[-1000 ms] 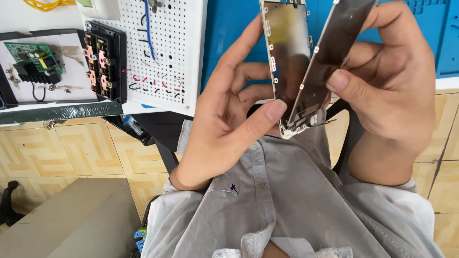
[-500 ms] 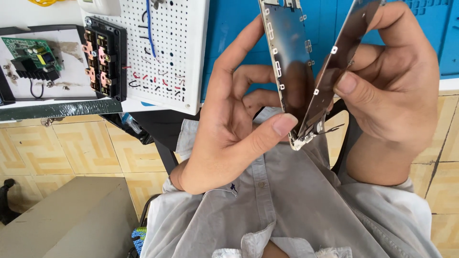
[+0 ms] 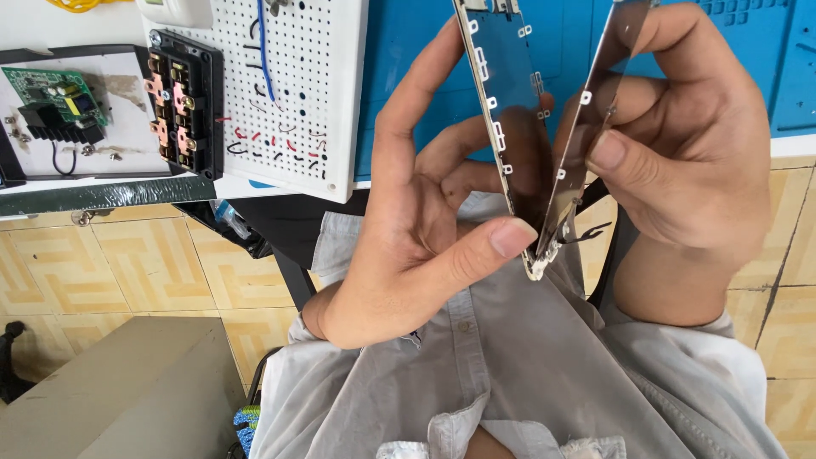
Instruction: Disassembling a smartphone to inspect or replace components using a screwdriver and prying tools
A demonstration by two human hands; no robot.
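Note:
My left hand [image 3: 425,221] grips a thin phone screen panel [image 3: 510,119] by its edges, thumb pressed near its lower end. My right hand [image 3: 680,144] pinches a thin metal backing plate [image 3: 595,93] that leans away from the panel. The two flat parts meet at their lower ends [image 3: 540,255] and spread apart toward the top in a narrow V. A small dark flex strip [image 3: 591,234] sticks out near the joint. Both parts are held up above my lap and grey shirt [image 3: 510,374].
A blue work mat [image 3: 408,68] lies on the table behind the hands. To the left stand a white perforated board [image 3: 306,93], a black terminal block [image 3: 183,98] and a tray with a green circuit board [image 3: 47,93]. A grey box [image 3: 127,391] sits on the tiled floor.
Both hands have lifted the two parts slightly higher. The gap between the panel and the plate looks a little wider at the top.

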